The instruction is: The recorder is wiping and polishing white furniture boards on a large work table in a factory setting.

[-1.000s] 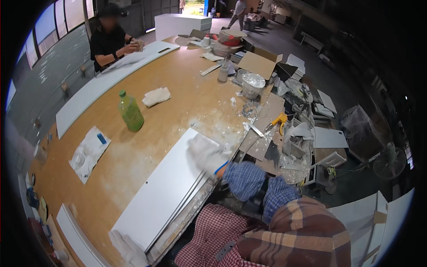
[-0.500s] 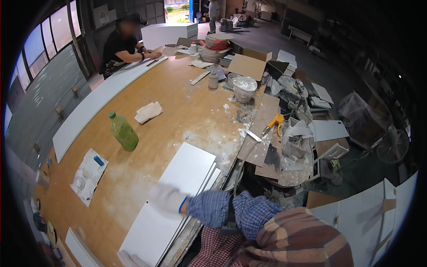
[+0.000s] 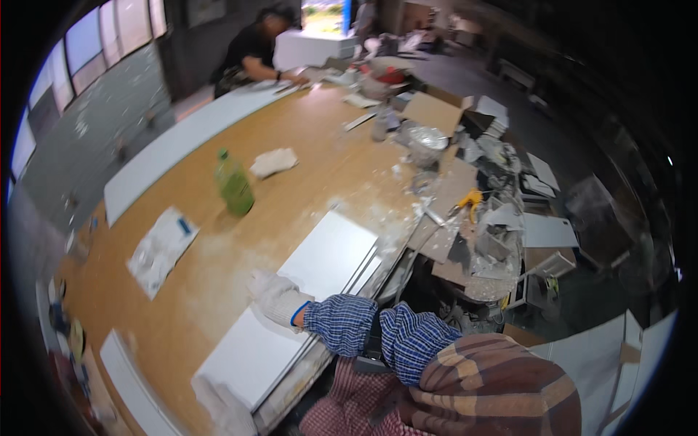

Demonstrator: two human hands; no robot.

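Note:
A stack of white boards (image 3: 331, 251) lies along the near edge of the wooden worktable, its layers slightly offset. My right hand (image 3: 280, 298), in a whitish work glove with a blue cuff, rests across the top board, its fingers reaching the board's left edge. They look laid out rather than closed, though somewhat blurred. At the near end of the stack is my left hand (image 3: 224, 405), also gloved, touching the board's corner. Its fingers are smeared, and their grip cannot be made out. Left of the stack stands a green bottle (image 3: 235, 187), near a folded cloth (image 3: 274, 162).
A paper sheet (image 3: 161, 254) carries a small blue block. Along the table's far left edge lies a long white panel (image 3: 167, 156), where another person (image 3: 251, 54) leans over. To the right are a plaster-covered bucket (image 3: 425, 144), an open carton (image 3: 434, 112) and a yellow air gun (image 3: 469, 203).
The view has shifted, so the table's contents sit farther right. My right hand, blurred over the board before, now shows more clearly at its left edge. More of my left glove is visible.

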